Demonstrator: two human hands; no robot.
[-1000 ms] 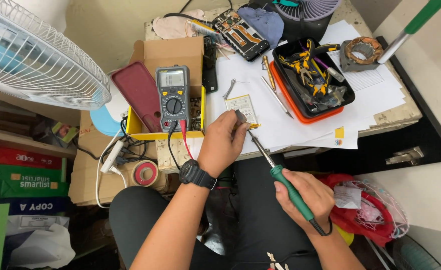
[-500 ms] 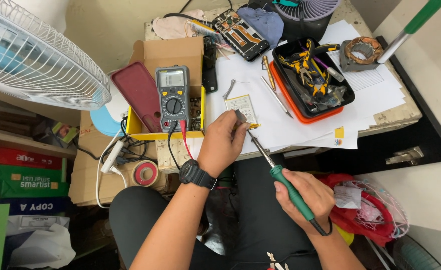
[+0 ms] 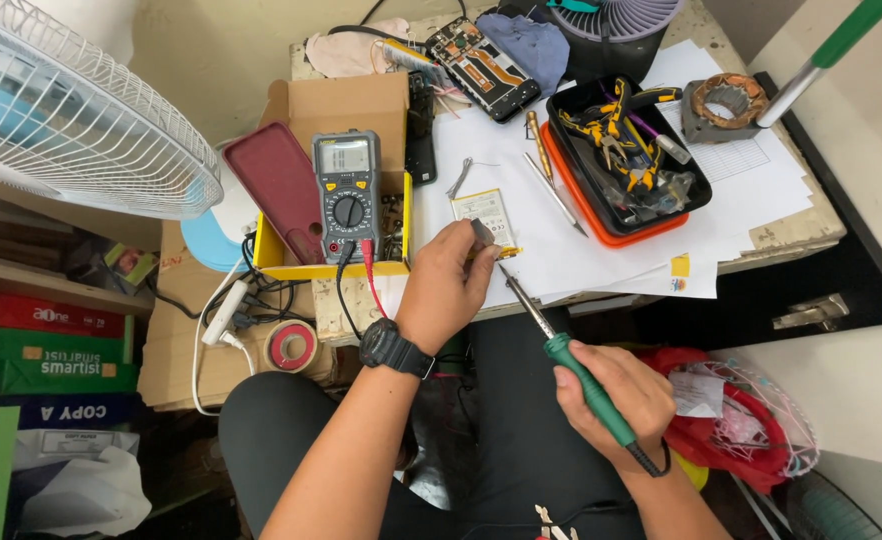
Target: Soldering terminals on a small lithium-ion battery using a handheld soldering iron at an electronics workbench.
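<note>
A: How far along does the soldering look?

B: Mid-step, by the look of it. The left hand [image 3: 448, 283] has its fingertips pressed together on a small dark part at the near corner of the pale flat battery pack [image 3: 485, 217], which lies on the white paper [image 3: 601, 225] just beyond those fingers. The right hand [image 3: 616, 397] is wrapped shut around the green handle of the soldering iron [image 3: 551, 335], and the iron's tip reaches up to just beside the left fingertips, at the pack's yellow edge. Whether the tip touches the joint, the picture does not show. No solder wire is visible near the fingers, so the joint looks unfinished.

A: What lies around, biggest first?

B: The white fan [image 3: 66, 110] sits far out to the left of the left fingers. The cardboard box [image 3: 346, 105] stands beyond and left of them, with a dark red phone case [image 3: 279, 190] and a grey multimeter [image 3: 348, 190] leaning in the yellow tray [image 3: 331, 268]. Beyond and right of the fingertips is the black tool tray [image 3: 691, 195] holding yellow pliers. Farther beyond lies an opened phone [image 3: 481, 68]. A roll of red tape [image 3: 293, 345] sits to the left, below the desk edge.

A: Anything in the way?

B: The multimeter's red and black leads [image 3: 361, 280] hang just left of the left wrist; they are clear of the iron. A screwdriver [image 3: 539, 145] and tweezers [image 3: 554, 195] lie just beyond the pack, apart from the fingers.
</note>
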